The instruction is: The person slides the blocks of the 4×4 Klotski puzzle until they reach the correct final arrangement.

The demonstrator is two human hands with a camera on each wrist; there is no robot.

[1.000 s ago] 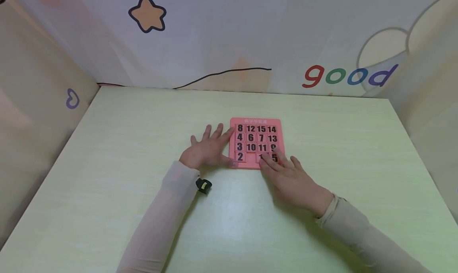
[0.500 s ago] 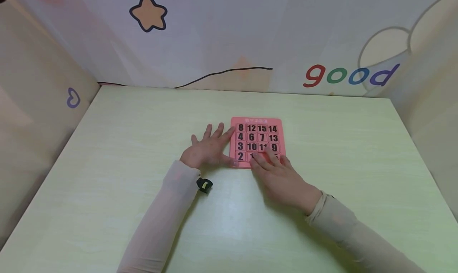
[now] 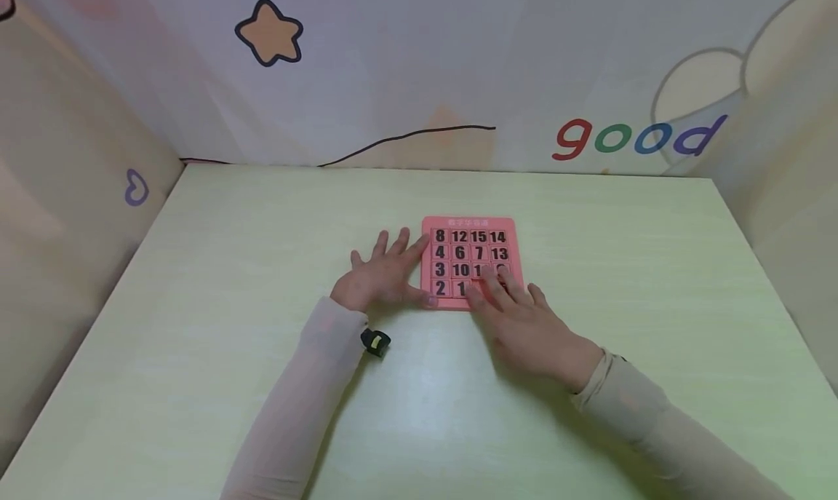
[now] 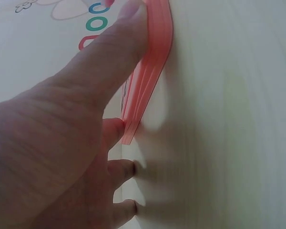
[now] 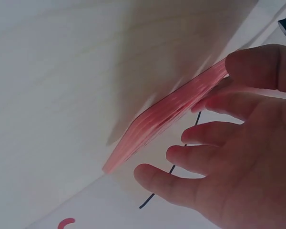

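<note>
A pink sliding number puzzle (image 3: 468, 223) lies flat on the table, its square tiles bearing black numbers. My left hand (image 3: 376, 274) is spread at the puzzle's left side, thumb on the lower left corner and index fingertip at the upper left edge. In the left wrist view, the thumb (image 4: 109, 57) reaches over the pink rim. My right hand (image 3: 533, 332) reaches in from the lower right with fingers extended over the lower right tiles, hiding several of them. The 1 tile (image 3: 461, 288) sits beside the 2 tile (image 3: 440, 288) in the bottom row.
The pale green table (image 3: 229, 303) extends around the puzzle. Behind it stands a printed backdrop (image 3: 393, 56) with a star and the word "good", and side panels rise left and right. A small black device (image 3: 376, 343) is on the left wrist.
The 1 tile has slid left to beside the 2 tile. My right hand moved left with it, then back right, fingertips now farther up the board. My left hand has stayed in place.
</note>
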